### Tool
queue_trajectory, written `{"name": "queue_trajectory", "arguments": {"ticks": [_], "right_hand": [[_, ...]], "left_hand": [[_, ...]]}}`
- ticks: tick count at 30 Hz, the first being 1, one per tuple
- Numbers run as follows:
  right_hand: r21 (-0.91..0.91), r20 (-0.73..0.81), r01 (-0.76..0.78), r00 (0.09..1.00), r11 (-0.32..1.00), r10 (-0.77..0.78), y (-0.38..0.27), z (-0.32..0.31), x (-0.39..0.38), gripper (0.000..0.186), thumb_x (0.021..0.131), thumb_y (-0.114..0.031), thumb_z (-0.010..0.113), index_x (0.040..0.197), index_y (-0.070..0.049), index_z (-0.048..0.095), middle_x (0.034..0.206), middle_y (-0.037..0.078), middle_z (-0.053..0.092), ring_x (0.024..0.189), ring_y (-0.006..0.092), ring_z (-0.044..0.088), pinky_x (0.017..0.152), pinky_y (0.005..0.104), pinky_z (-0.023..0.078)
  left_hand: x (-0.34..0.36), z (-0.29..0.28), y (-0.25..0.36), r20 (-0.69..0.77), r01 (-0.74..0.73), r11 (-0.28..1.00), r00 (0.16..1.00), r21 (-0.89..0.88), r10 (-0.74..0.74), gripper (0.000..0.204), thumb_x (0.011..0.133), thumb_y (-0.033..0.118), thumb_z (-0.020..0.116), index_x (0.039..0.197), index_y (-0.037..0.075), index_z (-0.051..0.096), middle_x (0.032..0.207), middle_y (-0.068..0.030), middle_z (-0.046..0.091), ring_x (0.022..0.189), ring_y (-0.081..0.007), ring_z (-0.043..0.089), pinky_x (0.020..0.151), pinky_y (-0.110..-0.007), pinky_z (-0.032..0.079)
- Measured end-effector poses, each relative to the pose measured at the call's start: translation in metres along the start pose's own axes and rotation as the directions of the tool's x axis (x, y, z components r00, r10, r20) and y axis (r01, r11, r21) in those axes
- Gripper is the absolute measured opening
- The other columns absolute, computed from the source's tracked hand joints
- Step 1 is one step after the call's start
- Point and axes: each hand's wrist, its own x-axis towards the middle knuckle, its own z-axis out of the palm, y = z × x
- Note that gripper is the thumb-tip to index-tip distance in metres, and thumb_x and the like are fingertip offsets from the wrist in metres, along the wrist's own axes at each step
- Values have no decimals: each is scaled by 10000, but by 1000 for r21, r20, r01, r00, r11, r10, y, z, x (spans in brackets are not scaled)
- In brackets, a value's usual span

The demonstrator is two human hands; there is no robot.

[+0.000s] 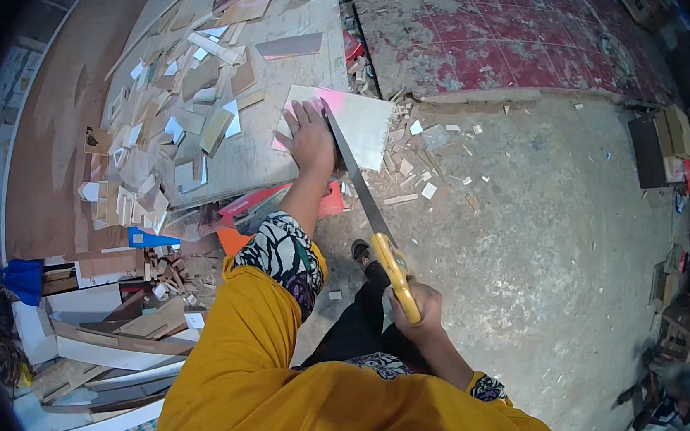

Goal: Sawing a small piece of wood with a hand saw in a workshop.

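My left hand (313, 139) lies flat with fingers spread on a pale board (363, 126) that has a pink patch along its far side. The board rests at the right edge of the worktable (309, 75), and part of it juts out past that edge. My right hand (419, 309) is wrapped round the yellow handle of a handsaw (362, 188). Its long grey blade slants up and left across the board, with the tip just right of my left fingers. Whether the teeth are in a cut I cannot tell.
Many wood and white offcuts (200, 77) litter the worktable. Under its edge sits a red box (331, 201). A brown panel (63, 122) stands at the left, above stacked scrap boards (117, 335). Small scraps dot the concrete floor (507, 256); cardboard boxes (673, 131) are far right.
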Motion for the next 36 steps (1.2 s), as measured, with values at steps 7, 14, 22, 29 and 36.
{"name": "queue_trajectory", "arguments": {"ticks": [7, 14, 22, 29, 36], "right_hand": [[112, -34, -116, 992, 987, 121, -4, 10, 14, 174, 764, -184, 637, 709, -62, 525, 637, 154, 548, 566, 357, 555, 509, 413, 440], [16, 1, -110, 994, 994, 110, -5, 17, 13, 137, 762, -184, 629, 750, -68, 558, 663, 143, 575, 611, 339, 582, 543, 399, 461], [144, -52, -108, 992, 984, 116, -3, 28, 57, 128, 775, -164, 633, 728, -61, 572, 633, 171, 556, 591, 342, 590, 513, 378, 457], [97, -14, -156, 987, 983, 158, -13, 21, 55, 127, 763, -168, 643, 761, -57, 580, 649, 166, 566, 614, 348, 596, 535, 391, 464], [74, -59, -119, 991, 990, 123, -15, 29, 52, 119, 771, -167, 638, 788, -58, 593, 676, 152, 572, 592, 347, 585, 527, 390, 458]], "left_hand": [[-2, 0, 4, 53, -28, 999, 998, 39, 25, 461, 920, 163, 314, 1361, 32, 289, 1462, -132, 204, 1352, -334, 165, 1013, -648, 138], [2, 7, -2, 21, -24, 994, 1000, 103, 22, 444, 922, 150, 329, 1362, 99, 295, 1457, -90, 224, 1344, -315, 201, 982, -666, 195], [-1, 2, 3, 61, -39, 993, 998, 111, 32, 455, 923, 138, 324, 1373, 91, 278, 1466, -80, 205, 1351, -321, 180, 983, -670, 190], [-2, 3, -1, 72, -42, 990, 997, 134, 32, 467, 921, 132, 326, 1381, 90, 258, 1476, -79, 173, 1354, -324, 167, 989, -675, 164], [-1, 1, -1, 72, -41, 996, 997, 79, 35, 471, 922, 131, 333, 1383, 86, 250, 1478, -79, 163, 1357, -335, 143, 990, -684, 140]]}}
